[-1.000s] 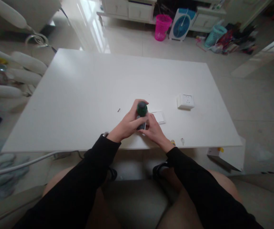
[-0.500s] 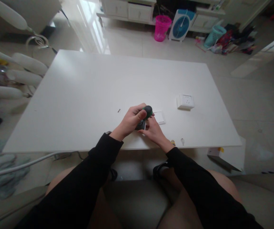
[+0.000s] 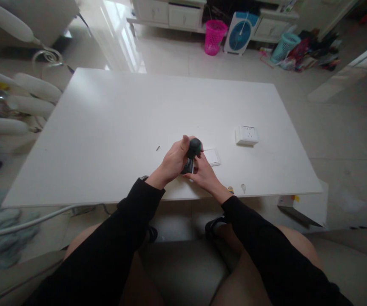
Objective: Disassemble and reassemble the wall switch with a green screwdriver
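Note:
My left hand point(image 3: 174, 160) is closed around the side of a screwdriver point(image 3: 194, 147) with a thick black and green handle, its thumb raised. The handle stands upright and hides the shaft and tip. Below it, at the table's front edge, my right hand point(image 3: 205, 173) grips a small dark piece with a pale side point(image 3: 187, 166); the fingers cover much of it, so I cannot tell its kind. Just beyond the right fingers lies a white wall switch point(image 3: 212, 157), partly covered by them. A small screw point(image 3: 158, 148) rests left of my hands.
A white socket box point(image 3: 247, 135) stands at the right on the white table point(image 3: 122, 110). Near the front edge lie a brass-coloured piece point(image 3: 231, 189) and a small key-like item point(image 3: 243, 188). Beyond, a pink basket point(image 3: 215, 38) and a fan point(image 3: 239, 34) stand on the floor.
My left thumb has lifted off the screwdriver's handle, and the handle has shifted slightly left. My right hand stays on the dark piece. The whole view has moved a little.

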Tool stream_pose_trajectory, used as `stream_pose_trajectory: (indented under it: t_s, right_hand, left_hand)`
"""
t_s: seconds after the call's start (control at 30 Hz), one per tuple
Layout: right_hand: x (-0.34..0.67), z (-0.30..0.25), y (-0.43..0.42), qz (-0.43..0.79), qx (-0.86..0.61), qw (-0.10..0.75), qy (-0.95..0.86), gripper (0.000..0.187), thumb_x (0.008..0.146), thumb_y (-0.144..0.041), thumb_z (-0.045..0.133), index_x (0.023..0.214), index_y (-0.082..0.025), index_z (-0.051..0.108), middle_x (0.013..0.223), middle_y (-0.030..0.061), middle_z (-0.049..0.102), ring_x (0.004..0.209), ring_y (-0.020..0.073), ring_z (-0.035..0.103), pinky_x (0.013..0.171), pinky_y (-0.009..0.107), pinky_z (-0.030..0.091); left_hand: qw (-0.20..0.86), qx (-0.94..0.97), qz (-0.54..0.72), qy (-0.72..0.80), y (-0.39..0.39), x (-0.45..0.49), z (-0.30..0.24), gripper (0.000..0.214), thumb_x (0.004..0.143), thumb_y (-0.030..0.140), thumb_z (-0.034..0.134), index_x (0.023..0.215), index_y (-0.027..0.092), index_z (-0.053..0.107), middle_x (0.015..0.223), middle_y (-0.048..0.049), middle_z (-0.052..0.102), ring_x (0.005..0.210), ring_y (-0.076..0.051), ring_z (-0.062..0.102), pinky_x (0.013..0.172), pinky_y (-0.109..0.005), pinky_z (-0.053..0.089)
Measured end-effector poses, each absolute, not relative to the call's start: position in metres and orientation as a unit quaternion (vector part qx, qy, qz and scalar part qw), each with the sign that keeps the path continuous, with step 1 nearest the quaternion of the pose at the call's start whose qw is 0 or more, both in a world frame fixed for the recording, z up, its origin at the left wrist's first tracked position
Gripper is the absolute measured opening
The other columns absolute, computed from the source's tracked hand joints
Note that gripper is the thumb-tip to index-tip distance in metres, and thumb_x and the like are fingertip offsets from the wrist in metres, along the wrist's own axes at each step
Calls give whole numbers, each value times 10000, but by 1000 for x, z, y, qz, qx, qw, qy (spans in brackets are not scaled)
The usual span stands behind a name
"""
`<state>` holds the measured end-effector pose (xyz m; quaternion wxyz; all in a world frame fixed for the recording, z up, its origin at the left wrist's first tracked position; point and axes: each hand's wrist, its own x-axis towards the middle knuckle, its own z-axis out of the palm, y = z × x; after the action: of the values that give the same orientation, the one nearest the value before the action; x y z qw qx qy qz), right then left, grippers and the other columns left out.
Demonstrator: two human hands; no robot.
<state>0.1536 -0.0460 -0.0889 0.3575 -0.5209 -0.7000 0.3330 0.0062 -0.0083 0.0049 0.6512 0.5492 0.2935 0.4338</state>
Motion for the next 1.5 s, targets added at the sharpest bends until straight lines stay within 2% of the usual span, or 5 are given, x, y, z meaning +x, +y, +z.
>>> stream_pose_trajectory:
  t_s: [0.5,0.73,1.0,1.27,1.5]
  right_hand:
    - [153,-86,-46,330,-522,350,-704,682,686,-191,893,1277,-226,555,1280,102,586,1238,305,548,1103,518,468]
    - [153,-88,-44,335,-526,345,-702,724,674,-196,896,1306,-231,544,1307,106,577,1263,310,541,1117,520,459]
    - [151,-87,-46,325,-530,364,-693,654,654,-183,909,1210,-226,566,1233,87,604,1175,301,575,1047,507,494]
    - [150,-85,-48,317,-528,362,-700,666,663,-192,906,1235,-234,568,1235,90,585,1224,316,563,1072,525,510]
    - [145,-89,-52,340,-492,372,-710,739,719,-150,845,1367,-261,508,1365,116,529,1329,320,518,1083,543,546]
  left_hand:
    - [640,537,450,316,-4,8,5,777,886,915,205,825,224,554,713,-20,545,634,-152,564,609,-323,489]
    - [626,550,477,280,-4,8,-2,564,889,808,528,955,248,497,781,22,576,671,-127,567,666,-291,495]
    - [642,526,452,326,-3,8,5,778,880,922,190,906,235,555,676,-5,541,581,-144,544,578,-321,464]
    - [637,543,476,270,-5,4,3,603,873,819,540,848,217,541,713,3,580,596,-123,532,593,-302,450]
    - [649,536,456,288,-4,0,16,793,882,914,281,706,204,587,589,-20,531,551,-143,539,549,-318,450]
